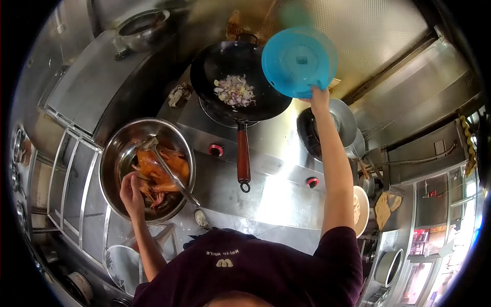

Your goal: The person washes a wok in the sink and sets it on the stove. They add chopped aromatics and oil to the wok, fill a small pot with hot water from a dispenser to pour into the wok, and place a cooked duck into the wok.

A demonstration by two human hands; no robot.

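My right hand (319,100) grips the rim of a blue plastic basin (286,71), which is tilted beside and partly over the right edge of a black wok (209,61). Chopped purple shallots or onions (234,91) lie in the wok. Its brown wooden handle (243,153) points toward me. My left hand (132,193) is over the left side of a large steel bowl (109,179), its fingers closed near a glossy brown whole bird (174,163). What those fingers hold, if anything, is hard to see. A metal ladle (171,174) lies across the bird and the bowl's rim.
Red stove knobs (216,150) sit on the front of the steel stove (276,153). A crumpled cloth (179,94) lies left of the wok. Metal pots (343,120) stand to the right, with a pale bowl (362,211) nearer me. A metal rack (71,184) is at left.
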